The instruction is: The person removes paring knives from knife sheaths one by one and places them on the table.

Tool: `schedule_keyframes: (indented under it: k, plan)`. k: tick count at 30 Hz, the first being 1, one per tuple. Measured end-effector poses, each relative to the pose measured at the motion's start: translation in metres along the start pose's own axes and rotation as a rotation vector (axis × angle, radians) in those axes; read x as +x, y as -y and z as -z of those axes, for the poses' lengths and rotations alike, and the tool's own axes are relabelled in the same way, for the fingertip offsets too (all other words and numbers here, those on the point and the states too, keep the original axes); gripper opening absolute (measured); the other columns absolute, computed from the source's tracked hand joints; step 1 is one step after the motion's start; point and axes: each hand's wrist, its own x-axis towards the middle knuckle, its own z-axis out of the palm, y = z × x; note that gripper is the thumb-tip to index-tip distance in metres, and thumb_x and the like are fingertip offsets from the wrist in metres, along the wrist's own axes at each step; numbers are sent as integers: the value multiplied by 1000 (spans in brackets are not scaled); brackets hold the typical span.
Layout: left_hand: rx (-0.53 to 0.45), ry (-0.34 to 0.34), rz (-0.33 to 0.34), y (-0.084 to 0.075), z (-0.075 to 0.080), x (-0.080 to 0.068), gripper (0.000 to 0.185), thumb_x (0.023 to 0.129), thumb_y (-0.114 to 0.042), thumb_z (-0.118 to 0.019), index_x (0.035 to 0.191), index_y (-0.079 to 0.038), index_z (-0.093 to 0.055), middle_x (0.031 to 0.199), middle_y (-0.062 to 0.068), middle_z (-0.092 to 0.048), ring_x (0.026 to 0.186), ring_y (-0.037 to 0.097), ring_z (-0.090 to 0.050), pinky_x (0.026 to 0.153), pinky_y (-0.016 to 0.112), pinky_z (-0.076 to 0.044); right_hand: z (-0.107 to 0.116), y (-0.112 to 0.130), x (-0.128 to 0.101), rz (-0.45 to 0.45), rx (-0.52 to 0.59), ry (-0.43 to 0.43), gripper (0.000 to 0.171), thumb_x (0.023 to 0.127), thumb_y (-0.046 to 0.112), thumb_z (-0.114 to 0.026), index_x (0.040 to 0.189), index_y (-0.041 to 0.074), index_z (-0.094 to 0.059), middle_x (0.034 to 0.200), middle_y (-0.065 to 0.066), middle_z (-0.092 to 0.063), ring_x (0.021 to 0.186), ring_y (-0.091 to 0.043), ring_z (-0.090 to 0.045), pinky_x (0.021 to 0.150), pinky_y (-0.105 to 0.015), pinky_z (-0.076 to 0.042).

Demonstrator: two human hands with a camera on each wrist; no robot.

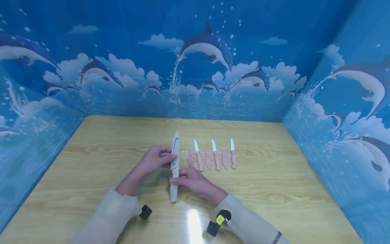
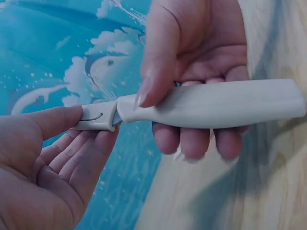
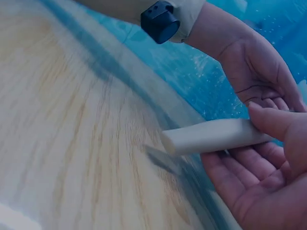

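Observation:
A knife with a cream-white handle (image 1: 174, 196) is held upright over the table, its tip end away from me. A matching white sheath (image 1: 175, 146) covers its blade. My left hand (image 1: 156, 158) pinches the sheath between thumb and fingers. Lower down, my right hand (image 1: 195, 181) grips the handle, thumb on top and fingers beneath. The left wrist view shows a thin strip of bare blade (image 2: 117, 119) between sheath and handle. Only the handle's butt half (image 3: 211, 136) shows in the right wrist view.
Right of my hands lie three small pink-handled knives (image 1: 216, 160) with bare blades, alternating with three pink sheaths (image 1: 208, 160). The wood-grain table (image 1: 274, 189) meets a blue dolphin-print curtain (image 1: 195, 101) at the back and sides.

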Motion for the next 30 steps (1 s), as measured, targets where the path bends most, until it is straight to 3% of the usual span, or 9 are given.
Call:
schedule_keyframes:
  k: [5,10,18,24,30]
  plan:
    - [-14,-3,-12,-7,-4,-3,34,93,-10,-64,122,7,-58,106,21,-70,87,26,-71,79,35,-59,3,1,-5,-6,134,34,28,91,8,-65,115,-7,-63,106,-18,-70,99,-29,-69,86,-40,-57]
    - [-6,-8,6,-11,-9,-1,38,93,-11,-65,126,6,-56,108,21,-70,88,26,-71,81,37,-59,3,4,-10,-7,143,33,29,91,5,-64,115,-11,-61,106,-20,-70,98,-29,-69,86,-41,-57]
    - [29,-45,41,-15,-16,0,26,91,-16,-69,111,1,-65,98,13,-73,84,21,-71,81,36,-58,7,2,-18,-4,113,58,31,91,8,-65,116,-11,-61,108,-21,-69,97,-28,-70,86,-40,-57]
    - [19,-8,23,-14,-10,-6,27,91,-12,-68,111,5,-63,97,16,-73,85,23,-71,78,34,-59,24,1,-25,-44,55,32,31,91,13,-67,114,-7,-64,102,-17,-72,94,-28,-70,86,-39,-57]
    - [-89,64,-8,0,8,-14,25,91,-8,-68,106,11,-63,87,15,-72,80,25,-71,74,33,-60,50,9,-29,-49,10,-11,31,89,11,-69,114,-7,-65,97,-19,-72,82,-23,-72,80,-36,-59]
